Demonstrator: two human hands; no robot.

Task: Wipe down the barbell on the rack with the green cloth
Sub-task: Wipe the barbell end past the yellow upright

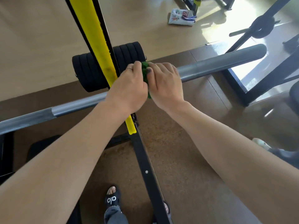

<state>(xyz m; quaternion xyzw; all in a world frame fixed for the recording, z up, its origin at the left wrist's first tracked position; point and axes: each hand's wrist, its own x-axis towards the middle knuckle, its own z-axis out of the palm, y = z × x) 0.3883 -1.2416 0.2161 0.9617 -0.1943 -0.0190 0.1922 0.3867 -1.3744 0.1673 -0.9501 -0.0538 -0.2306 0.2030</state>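
A grey steel barbell (218,65) runs across the view from lower left to upper right, resting on the rack. Black weight plates (90,70) sit on a lower bar behind the yellow-padded rack upright (98,41). The green cloth (145,71) is bunched around the bar at the middle. My left hand (129,89) and my right hand (165,84) press side by side on the cloth, both gripping it around the bar. Most of the cloth is hidden under my fingers.
A black rack beam (145,167) runs along the brown floor toward my sandalled feet (112,199). A black bench pad (42,149) lies lower left. Another black frame with a weight peg (260,26) stands at the right. A printed pouch (181,17) lies on the far floor.
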